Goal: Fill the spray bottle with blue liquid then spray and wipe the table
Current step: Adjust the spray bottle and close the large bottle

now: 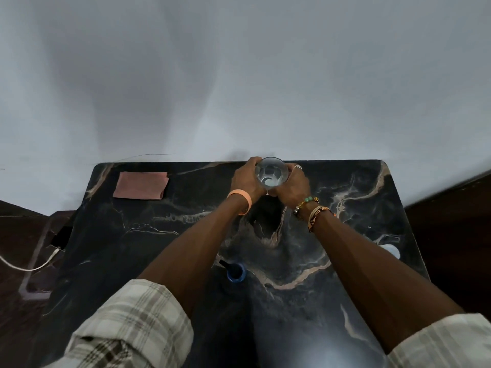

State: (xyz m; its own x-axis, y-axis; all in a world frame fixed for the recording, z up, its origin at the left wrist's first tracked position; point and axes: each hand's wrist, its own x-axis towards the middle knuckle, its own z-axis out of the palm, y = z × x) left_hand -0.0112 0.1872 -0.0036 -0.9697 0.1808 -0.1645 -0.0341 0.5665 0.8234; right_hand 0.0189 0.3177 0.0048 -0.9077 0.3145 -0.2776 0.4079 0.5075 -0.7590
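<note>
Nearest the camera, two rolled plaid sleeves [127, 322] are seen at the bottom edge, with both bare forearms extended forward over a dark marbled table [132, 248]. Just beside the left forearm, on the near half of the table, a blue round object [236, 272] is noted, with a short black piece projecting from its left side; what it is cannot be told from this angle. To the right of the right forearm, near the table's right edge, a pale round disc [390, 251] is partly visible. Off the table's left edge, a dark phone [62, 237] with a white cable [26, 266] is recorded on a lower surface. Further out, an orange wristband [240, 201] is worn on the left wrist, and beaded and woven bracelets [309, 205] on the right. At the far edge of the table, near its centre, a clear container [271, 172] is grasped from both sides: the left hand [245, 179] is curled round its left wall and the right hand [291, 187], bearing a ring [297, 166], round its right wall. A little pale liquid is seen at its bottom. Whether it rests on the table or is lifted cannot be told. At the far left corner, well apart from the hands, a folded pink cloth [140, 185] lies flat. Beyond the table, a plain grey wall [239, 75] is recorded.
</note>
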